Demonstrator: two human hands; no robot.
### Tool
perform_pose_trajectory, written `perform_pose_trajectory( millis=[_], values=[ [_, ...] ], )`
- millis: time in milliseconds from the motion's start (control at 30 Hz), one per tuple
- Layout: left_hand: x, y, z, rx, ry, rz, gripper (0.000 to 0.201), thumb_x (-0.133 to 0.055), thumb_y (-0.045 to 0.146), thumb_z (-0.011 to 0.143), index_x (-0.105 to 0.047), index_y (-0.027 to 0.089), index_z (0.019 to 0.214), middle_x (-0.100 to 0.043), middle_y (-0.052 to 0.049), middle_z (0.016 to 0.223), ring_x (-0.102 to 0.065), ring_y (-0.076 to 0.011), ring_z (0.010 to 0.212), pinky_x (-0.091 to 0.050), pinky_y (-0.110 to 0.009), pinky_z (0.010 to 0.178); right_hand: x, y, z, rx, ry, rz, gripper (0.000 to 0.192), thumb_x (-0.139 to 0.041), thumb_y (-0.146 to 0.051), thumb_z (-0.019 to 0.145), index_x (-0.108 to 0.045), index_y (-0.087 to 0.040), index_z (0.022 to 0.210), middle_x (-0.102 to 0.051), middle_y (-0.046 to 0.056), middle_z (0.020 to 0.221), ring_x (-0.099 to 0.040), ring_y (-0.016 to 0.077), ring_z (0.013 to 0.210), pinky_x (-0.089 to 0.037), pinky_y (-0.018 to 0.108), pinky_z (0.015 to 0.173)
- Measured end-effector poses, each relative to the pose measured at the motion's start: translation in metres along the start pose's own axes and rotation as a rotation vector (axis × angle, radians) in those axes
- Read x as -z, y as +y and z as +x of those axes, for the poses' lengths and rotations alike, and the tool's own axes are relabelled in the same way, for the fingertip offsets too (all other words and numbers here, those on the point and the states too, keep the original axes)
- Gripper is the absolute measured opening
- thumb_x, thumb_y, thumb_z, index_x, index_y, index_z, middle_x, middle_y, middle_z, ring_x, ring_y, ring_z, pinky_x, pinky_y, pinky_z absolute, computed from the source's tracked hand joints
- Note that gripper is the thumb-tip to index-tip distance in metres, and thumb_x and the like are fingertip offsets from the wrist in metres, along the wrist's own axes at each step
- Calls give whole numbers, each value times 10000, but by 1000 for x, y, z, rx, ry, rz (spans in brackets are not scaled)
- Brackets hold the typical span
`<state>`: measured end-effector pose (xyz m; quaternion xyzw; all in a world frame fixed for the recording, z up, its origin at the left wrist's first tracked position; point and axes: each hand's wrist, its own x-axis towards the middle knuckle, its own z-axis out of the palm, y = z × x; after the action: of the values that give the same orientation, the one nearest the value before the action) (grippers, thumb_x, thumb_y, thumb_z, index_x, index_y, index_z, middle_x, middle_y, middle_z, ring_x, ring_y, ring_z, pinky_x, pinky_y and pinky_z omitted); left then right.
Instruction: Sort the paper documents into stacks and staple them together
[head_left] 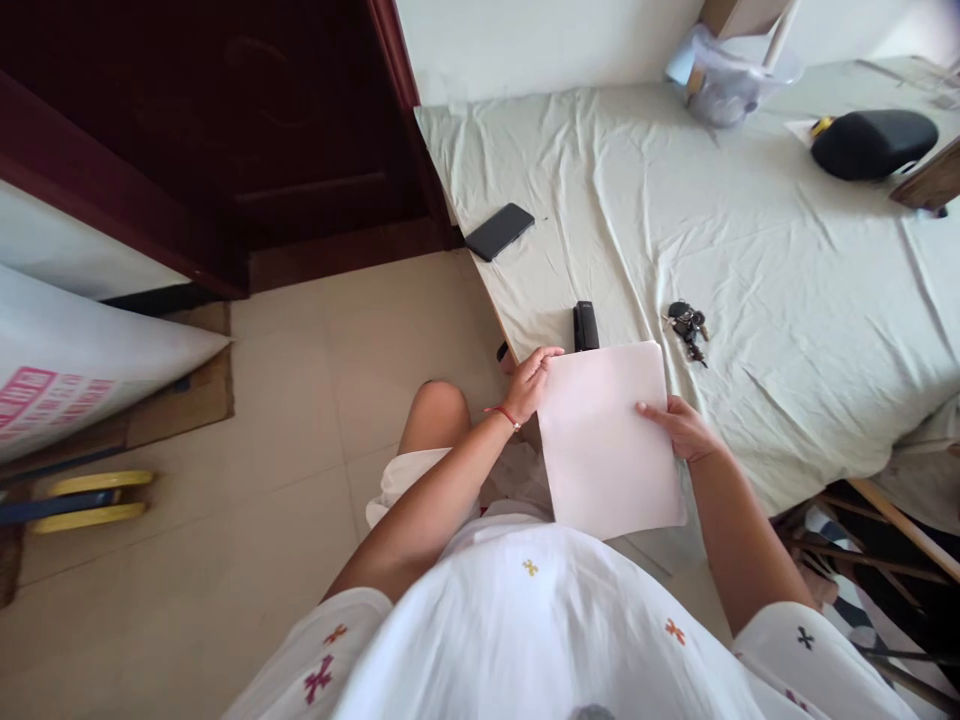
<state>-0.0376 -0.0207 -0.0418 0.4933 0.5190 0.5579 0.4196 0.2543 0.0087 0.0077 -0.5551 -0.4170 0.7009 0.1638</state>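
Note:
A stack of white paper is held between my two hands, over the near edge of the cloth-covered table and close to my body. My left hand grips its upper left edge, fingers along the side. My right hand pinches the right edge, thumb lying on top of the sheet and the other fingers underneath, out of sight. Just beyond the paper's top edge lies a black stapler, its near end at the paper. A bunch of keys rests to the right of the stapler.
A black phone lies at the table's left edge. Toward the back are a clear plastic container and a black rounded object. Pale wrinkled cloth covers the table. A large white sack stands on the left, near a dark red door.

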Motion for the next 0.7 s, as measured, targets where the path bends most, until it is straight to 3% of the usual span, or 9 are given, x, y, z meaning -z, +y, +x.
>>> perform_pose_trajectory(
  millis=[100, 233, 300, 400, 533, 700],
  values=[
    [0, -1, 0, 105, -24, -162, 496, -503, 607, 957, -679, 182, 1143, -707, -85, 1201, -627, -222, 1098, -473, -319, 967, -2, -7, -3, -23, 49, -3, 441, -926, -520, 624, -768, -163, 830, -791, 87, 798, -736, 225, 627, -611, 297, 557],
    [3, -2, 0, 287, -46, -338, 429, -640, 543, 876, -685, 182, 1102, -698, -41, 968, -610, -165, 829, -480, -255, 733, 4, -18, -3, -39, 71, -31, 420, -935, -486, 605, -772, -157, 810, -789, 89, 778, -727, 231, 594, -612, 308, 543],
    [5, -1, 0, 311, -58, -332, 392, -669, 495, 866, -690, 177, 1095, -674, -24, 882, -565, -137, 735, -443, -227, 659, 9, -22, -3, -44, 87, -58, 408, -932, -477, 606, -766, -156, 795, -789, 95, 774, -720, 229, 577, -598, 303, 521],
    [6, 3, 0, 248, -98, -200, 362, -609, 446, 931, -695, 167, 1145, -692, -31, 900, -564, -131, 738, -441, -217, 660, 15, -23, -4, -44, 111, -104, 399, -922, -482, 620, -756, -154, 776, -789, 99, 776, -711, 219, 564, -578, 289, 500],
    [4, 8, 4, 121, -215, 67, 359, -516, 379, 1001, -693, 158, 1221, -735, -65, 1040, -632, -172, 908, -485, -246, 784, 19, -24, -9, -36, 131, -138, 449, -922, -534, 604, -751, -154, 774, -778, 99, 753, -701, 213, 564, -575, 291, 504],
    [-1, 5, 9, 43, -236, 307, 352, -421, 295, 1023, -708, 147, 1162, -725, -66, 954, -625, -186, 871, -473, -278, 807, 14, -28, -16, -3, 134, -140, 540, -872, -684, 591, -718, -189, 743, -738, 77, 675, -657, 194, 518, -533, 280, 447]
  ],
)
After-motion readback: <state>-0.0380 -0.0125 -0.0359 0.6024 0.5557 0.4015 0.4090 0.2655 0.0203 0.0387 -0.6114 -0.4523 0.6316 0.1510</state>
